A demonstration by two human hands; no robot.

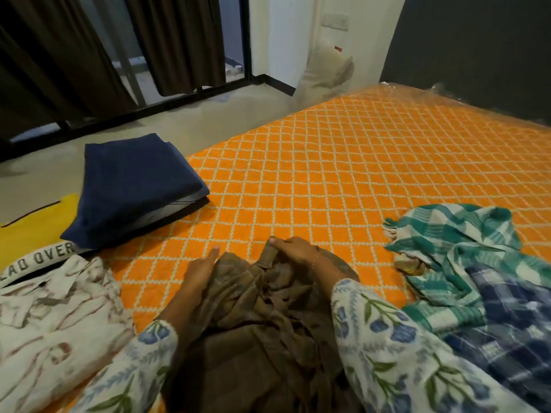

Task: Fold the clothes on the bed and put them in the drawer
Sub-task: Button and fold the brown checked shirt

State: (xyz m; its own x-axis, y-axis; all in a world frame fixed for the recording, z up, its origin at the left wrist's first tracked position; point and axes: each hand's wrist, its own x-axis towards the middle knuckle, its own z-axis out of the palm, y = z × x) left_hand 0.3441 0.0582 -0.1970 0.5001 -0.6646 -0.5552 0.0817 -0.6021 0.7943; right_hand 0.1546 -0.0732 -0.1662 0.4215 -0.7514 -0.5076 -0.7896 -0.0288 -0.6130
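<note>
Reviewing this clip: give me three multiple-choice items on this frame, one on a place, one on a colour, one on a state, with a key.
1. Where does the folded navy garment lie?
A. At the bed's left edge
B. On the floor
C. On the person's lap

2. What colour is the bed cover?
A. Grey with stripes
B. Orange with a white lattice
C. Plain green

3. What is the right hand doing?
A. Hanging idle
B. Pointing at the curtain
C. Gripping the brown garment

Key: 1 A, it rests on the cover at the left; 2 B, orange diamonds show throughout; 3 C, fingers curl over a brown fold.
</note>
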